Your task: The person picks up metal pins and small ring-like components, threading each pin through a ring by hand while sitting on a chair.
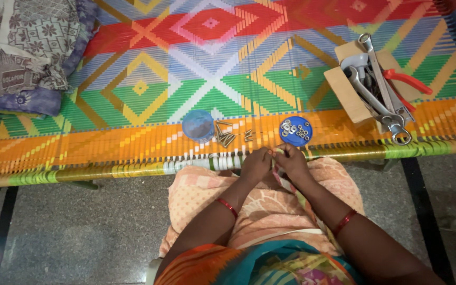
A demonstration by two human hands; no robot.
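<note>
Head view, looking down at a seated person's 2 hands held together just before the near edge of a woven cot with a bright geometric pattern. The left hand and right hand touch at the fingertips, both curled and pinched around something small between them; what it is cannot be told. Just beyond the hands, on the orange band, lie a blue lid of washers, a loose pile of bolts and an upturned blue cap. Farther right stands an open cardboard box holding spanners and red-handled pliers. Folded patterned cloth lies at the far left.
</note>
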